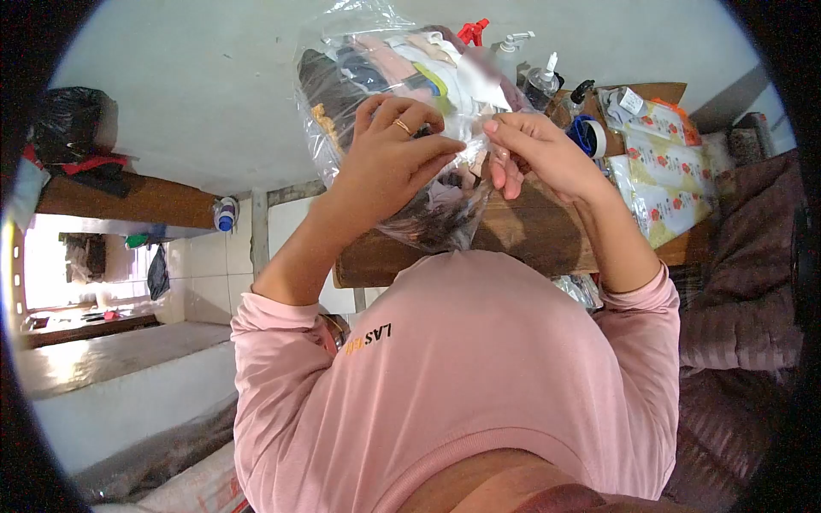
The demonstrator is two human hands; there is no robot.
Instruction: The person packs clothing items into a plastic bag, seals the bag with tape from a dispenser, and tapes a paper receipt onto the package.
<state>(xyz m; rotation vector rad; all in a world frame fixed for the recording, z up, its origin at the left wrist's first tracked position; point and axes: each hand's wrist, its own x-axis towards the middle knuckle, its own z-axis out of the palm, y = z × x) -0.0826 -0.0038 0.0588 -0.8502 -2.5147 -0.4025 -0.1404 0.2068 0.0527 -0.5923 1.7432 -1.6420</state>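
Observation:
A large clear plastic bag (310,128) packed with folded clothes (385,60) sits on the wooden bench in front of me. My left hand (395,150), with a gold ring on one finger, lies over the bag's near side, its thumb and forefinger closed on the plastic. Opposite it, my right hand (540,152) pinches the film between thumb and fingers. Both sets of fingertips are close together, with crumpled, shiny plastic between them. Dark and pale fabric shows through the bag below the hands.
Behind the bag stand a red spray nozzle (473,32) and several pump bottles (542,81). Flower-patterned packets (667,171) lie at the right, beside a roll of tape (592,137). The wooden bench (539,231) runs close to my body. A black bag (73,124) is far left.

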